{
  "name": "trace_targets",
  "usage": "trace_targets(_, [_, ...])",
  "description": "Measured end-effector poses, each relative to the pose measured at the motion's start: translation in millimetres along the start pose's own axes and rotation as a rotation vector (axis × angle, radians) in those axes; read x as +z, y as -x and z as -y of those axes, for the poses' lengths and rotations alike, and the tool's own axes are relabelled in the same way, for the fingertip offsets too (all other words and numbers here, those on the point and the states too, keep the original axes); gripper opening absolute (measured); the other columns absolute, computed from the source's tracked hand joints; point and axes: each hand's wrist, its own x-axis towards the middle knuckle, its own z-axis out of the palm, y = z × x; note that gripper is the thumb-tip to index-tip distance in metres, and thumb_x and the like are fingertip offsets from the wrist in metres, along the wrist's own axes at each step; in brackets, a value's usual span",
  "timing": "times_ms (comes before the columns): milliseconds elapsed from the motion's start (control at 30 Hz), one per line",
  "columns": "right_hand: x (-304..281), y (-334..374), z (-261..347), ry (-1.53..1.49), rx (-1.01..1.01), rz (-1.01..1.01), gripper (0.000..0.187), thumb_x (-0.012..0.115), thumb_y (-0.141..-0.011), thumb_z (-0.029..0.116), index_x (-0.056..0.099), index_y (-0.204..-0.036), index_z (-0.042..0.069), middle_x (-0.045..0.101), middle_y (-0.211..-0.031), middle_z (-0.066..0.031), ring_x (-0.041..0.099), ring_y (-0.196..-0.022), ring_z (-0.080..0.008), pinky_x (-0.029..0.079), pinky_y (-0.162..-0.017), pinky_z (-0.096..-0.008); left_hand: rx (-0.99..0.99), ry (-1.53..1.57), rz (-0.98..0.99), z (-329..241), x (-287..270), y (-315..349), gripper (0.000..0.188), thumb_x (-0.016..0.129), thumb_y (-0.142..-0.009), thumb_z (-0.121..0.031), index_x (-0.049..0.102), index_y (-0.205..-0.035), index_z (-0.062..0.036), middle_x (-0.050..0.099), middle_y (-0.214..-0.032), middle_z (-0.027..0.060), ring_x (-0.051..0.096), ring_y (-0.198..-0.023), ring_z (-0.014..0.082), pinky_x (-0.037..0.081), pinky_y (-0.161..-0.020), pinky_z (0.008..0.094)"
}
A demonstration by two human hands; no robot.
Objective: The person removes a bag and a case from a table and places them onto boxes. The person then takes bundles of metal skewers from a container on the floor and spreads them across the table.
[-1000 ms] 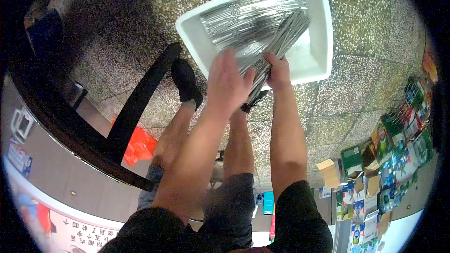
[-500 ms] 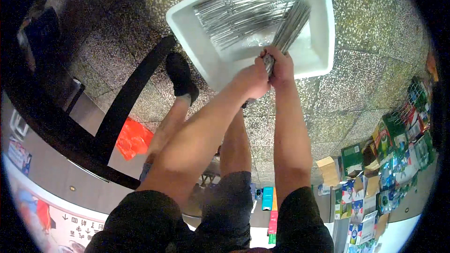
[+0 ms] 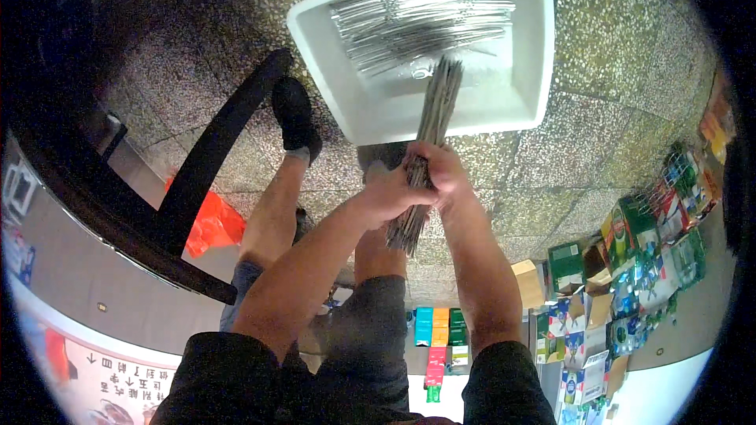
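Note:
Both my hands grip one thick bundle of thin metal skewers (image 3: 439,106). My left hand (image 3: 391,194) closes round it from the left, and my right hand (image 3: 441,170) wraps it from the right, slightly farther up. The bundle's far end hangs over the near part of a white plastic tub (image 3: 543,71); its near end sticks out below my hands, in front of my leg. More loose skewers (image 3: 425,20) lie side by side across the far part of the tub, some slightly fanned out.
The tub stands on a speckled tile floor (image 3: 591,134). A black curved bar (image 3: 213,149) runs along my left, beside my dark shoe (image 3: 293,114). An orange plastic bag (image 3: 214,224) lies near it. Cardboard boxes (image 3: 567,267) and bottles are stacked to the right.
My hands have drawn the skewer bundle back toward me and a little left, away from the tub. It has swung from leaning right to nearly straight ahead, and its near end now shows.

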Motion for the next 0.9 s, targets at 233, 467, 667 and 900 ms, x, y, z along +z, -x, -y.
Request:
trace_targets(233, [23,-6,-20,0.133,0.197,-0.021,0.013,0.061,-0.078,0.009,0.061,-0.081,-0.003,0.061,-0.069,-0.0123,0.061,-0.056,-0.0225,0.05,-0.05,-0.0335,-0.113,0.139,-0.077,-9,-7,36,0.016,0.064,-0.077,-0.016,0.062,-0.088,-0.0049,0.062,-0.081,0.0053,0.06,-0.076,0.0173,0.047,-0.074,0.0315])
trace_targets(467, [45,-11,-25,0.178,0.285,0.021,0.016,0.061,-0.08,0.01,0.062,-0.085,-0.005,0.064,-0.076,-0.0138,0.063,-0.065,-0.0242,0.053,-0.059,-0.0373,-0.209,0.264,-0.106,-13,-26,48,0.02,0.064,-0.079,-0.021,0.063,-0.088,-0.0036,0.064,-0.081,0.0067,0.063,-0.072,0.0199,0.05,-0.068,0.034])
trace_targets(667, [27,-48,-50,-0.032,0.431,0.169,0.022,0.057,-0.084,0.02,0.06,-0.082,-0.002,0.062,-0.072,-0.0129,0.061,-0.06,-0.0244,0.052,-0.056,-0.0363,-0.18,0.159,-0.182,-21,-30,45,0.019,0.064,-0.08,-0.02,0.063,-0.089,-0.0029,0.064,-0.081,0.008,0.064,-0.07,0.0205,0.051,-0.065,0.034])
trace_targets(900, [38,-45,-47,-0.012,0.329,0.058,0.036,0.054,-0.088,0.037,0.058,-0.085,0.001,0.059,-0.065,-0.0098,0.058,-0.054,-0.0221,0.048,-0.049,-0.0343,-0.073,0.105,-0.146,-24,-34,40,0.018,0.064,-0.081,-0.019,0.062,-0.088,-0.0021,0.064,-0.08,0.0079,0.063,-0.068,0.0201,0.051,-0.065,0.033])
